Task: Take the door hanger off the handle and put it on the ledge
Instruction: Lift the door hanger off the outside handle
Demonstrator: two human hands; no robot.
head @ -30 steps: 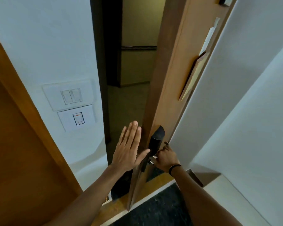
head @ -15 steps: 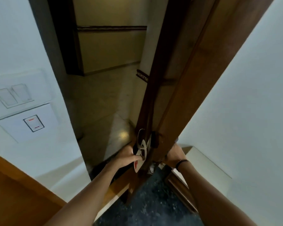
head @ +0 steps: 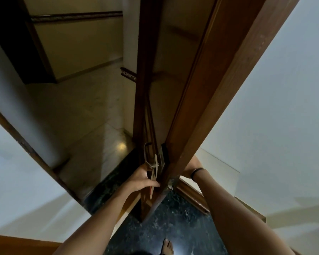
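Observation:
The pale door hanger (head: 155, 168) with red print hangs on the outer metal handle (head: 148, 157) of the brown wooden door (head: 201, 100), seen edge-on. My left hand (head: 143, 179) grips the hanger's lower part, fingers wrapped around it just below the handle. My right hand (head: 191, 165) reaches behind the door's inner side; only its wrist with a dark band shows, and its fingers are hidden by the door. A pale ledge (head: 215, 166) runs along the white wall at the right, just beyond my right wrist.
The door stands ajar onto a dim corridor with a shiny tiled floor (head: 85, 115). The door frame (head: 31, 150) runs down the left. A dark speckled floor (head: 164, 227) lies below, with a bare foot (head: 167, 247) on it. White walls close in on both sides.
The view has tilted down and moved closer to the door. My left hand went from flat on the door edge to gripping the hanger. My right hand stays behind the door.

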